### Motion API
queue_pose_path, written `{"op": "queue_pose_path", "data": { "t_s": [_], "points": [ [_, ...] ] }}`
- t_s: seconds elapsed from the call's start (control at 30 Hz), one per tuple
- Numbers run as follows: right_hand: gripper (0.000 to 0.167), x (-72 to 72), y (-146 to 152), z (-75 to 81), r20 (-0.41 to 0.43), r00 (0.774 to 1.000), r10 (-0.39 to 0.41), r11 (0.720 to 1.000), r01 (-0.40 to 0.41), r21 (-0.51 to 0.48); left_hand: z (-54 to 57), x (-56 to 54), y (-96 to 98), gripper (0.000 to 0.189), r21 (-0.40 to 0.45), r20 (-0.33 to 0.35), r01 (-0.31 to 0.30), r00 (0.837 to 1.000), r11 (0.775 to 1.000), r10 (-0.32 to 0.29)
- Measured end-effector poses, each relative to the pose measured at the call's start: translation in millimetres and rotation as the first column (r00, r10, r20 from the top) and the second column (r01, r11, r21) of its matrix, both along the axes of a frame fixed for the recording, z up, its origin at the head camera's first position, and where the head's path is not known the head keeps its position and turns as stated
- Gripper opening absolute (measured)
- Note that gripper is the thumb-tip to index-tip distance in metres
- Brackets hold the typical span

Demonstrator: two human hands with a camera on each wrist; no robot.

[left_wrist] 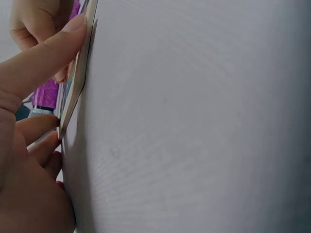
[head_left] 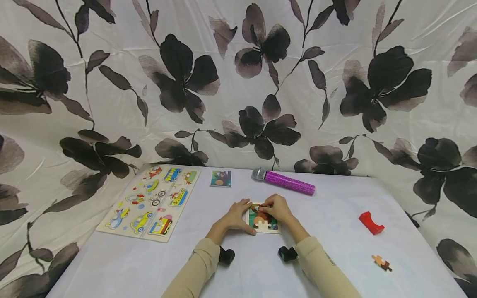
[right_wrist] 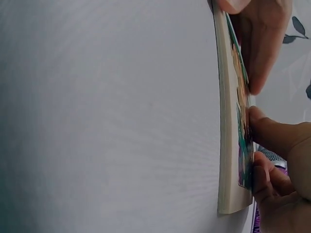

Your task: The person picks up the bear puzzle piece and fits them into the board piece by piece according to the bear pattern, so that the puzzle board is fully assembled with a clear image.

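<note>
A small wooden jigsaw puzzle (head_left: 255,219) with a brown animal picture lies on the table. Bare pale wood shows in a piece-shaped gap near its bottom edge. My left hand (head_left: 235,215) holds the puzzle's left side, thumb at the near edge and fingers at the far corner. In the left wrist view, the thumb (left_wrist: 58,53) rests along the wooden rim. My right hand (head_left: 278,208) is over the puzzle's upper right, its thumb and fingertips pinching a puzzle piece at the picture; the fingers mostly hide that piece. A loose jigsaw piece (head_left: 381,263) lies far right.
A vehicle peg-puzzle board (head_left: 145,203) lies at left. Behind the hands are a small picture card (head_left: 220,179) and a glittery purple microphone (head_left: 288,182). A red curved block (head_left: 371,223) sits at right. Floral cloth (head_left: 261,82) hangs behind the table.
</note>
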State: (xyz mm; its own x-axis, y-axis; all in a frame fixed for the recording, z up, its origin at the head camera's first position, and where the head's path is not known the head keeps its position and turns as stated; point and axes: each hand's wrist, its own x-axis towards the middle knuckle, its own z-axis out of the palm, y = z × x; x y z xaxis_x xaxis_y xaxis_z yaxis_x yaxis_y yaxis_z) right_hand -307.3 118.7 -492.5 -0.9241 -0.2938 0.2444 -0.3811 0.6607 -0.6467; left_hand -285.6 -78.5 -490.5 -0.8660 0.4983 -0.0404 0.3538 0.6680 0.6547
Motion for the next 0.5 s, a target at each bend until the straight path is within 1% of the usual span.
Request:
{"op": "queue_pose_path", "data": {
  "t_s": [0.1,0.2,0.27,0.37,0.5],
  "points": [
    [0.016,-0.1,1.3,-1.1,-0.014,1.000,0.023,1.000,-0.023,-0.004,1.1,0.3,-0.3,0.099,0.001,0.007,-0.002,1.000,1.000,0.002],
    [0.016,0.1,4.1,-1.4,0.001,0.999,0.042,0.999,-0.042,-0.025,1.6,0.5,-0.2,0.099,-0.002,0.007,-0.005,1.000,1.000,0.005],
    [0.018,0.3,7.6,-0.8,0.030,0.998,0.054,0.997,-0.052,-0.060,1.4,0.5,0.1,0.099,0.001,0.005,-0.008,1.000,1.000,0.008],
    [0.023,2.3,16.3,2.4,0.080,0.994,0.081,0.988,-0.069,-0.137,1.0,0.6,0.6,0.098,0.010,0.010,-0.016,1.000,1.000,0.016],
    [0.028,9.9,34.0,9.3,0.103,0.988,0.117,0.970,-0.091,-0.226,1.5,1.4,1.3,0.098,0.017,0.018,-0.020,1.000,1.000,0.020]
  ]
}}
